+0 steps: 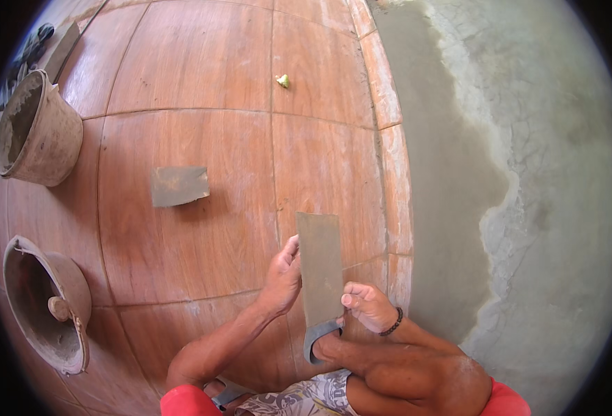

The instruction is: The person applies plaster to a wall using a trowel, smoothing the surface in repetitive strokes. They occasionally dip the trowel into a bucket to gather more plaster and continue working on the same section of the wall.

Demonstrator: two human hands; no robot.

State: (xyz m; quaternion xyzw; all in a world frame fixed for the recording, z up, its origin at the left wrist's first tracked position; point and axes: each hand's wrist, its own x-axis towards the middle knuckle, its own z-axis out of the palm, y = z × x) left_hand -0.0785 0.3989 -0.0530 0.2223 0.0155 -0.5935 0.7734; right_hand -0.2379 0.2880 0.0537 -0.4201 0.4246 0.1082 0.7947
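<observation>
Over the brown tiled floor (202, 236), both hands grip a flat grey rectangular plastering trowel (320, 267).
The left hand (283, 277) clasps its left edge; the right hand (368, 305) grasps its lower end, hiding part of the blue handle (316, 340). The two mortar-caked buckets' (36, 132) contents are unclear.

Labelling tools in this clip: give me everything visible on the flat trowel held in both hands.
The flat trowel is a long rectangular blade, grey-brown and dull, apparently coated with cement. It is held roughly upright in the picture over the wood-look tiled floor, tilted slightly. The left hand grips its left edge; the right hand touches its lower right edge. A dark curved handle shows at the bottom end.
</observation>
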